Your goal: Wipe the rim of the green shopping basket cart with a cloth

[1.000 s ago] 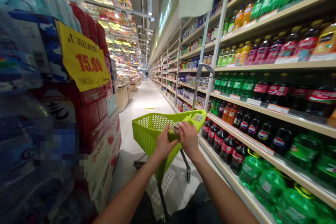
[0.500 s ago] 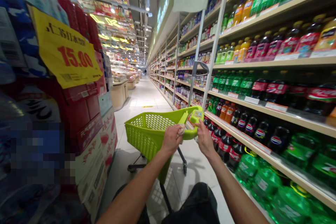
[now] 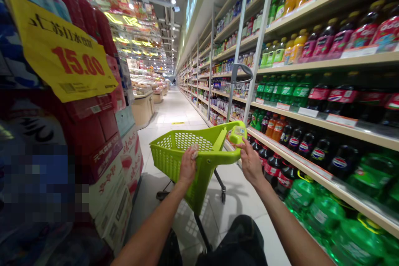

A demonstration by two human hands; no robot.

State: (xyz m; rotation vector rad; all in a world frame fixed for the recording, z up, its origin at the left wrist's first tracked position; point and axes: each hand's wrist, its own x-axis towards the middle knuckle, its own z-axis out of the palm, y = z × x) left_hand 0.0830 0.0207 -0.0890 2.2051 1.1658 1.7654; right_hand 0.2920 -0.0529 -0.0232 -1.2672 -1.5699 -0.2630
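A lime-green plastic shopping cart stands in the aisle just ahead of me, its basket looking bare. My left hand is closed over the near rim of the cart, with a small pale crumpled thing pinched at its fingertips. My right hand rests by the cart's green handle at the right end, fingers partly curled and touching it.
Shelves of soft-drink bottles run along the right. Stacked red and white cartons with a yellow 15.00 price sign stand at the left. The tiled aisle floor stretches ahead. My dark trousers show below.
My two hands, joined around the pale thing a second ago, have parted. The left one moved onto the cart's rim with it; the right one shifted to the handle.
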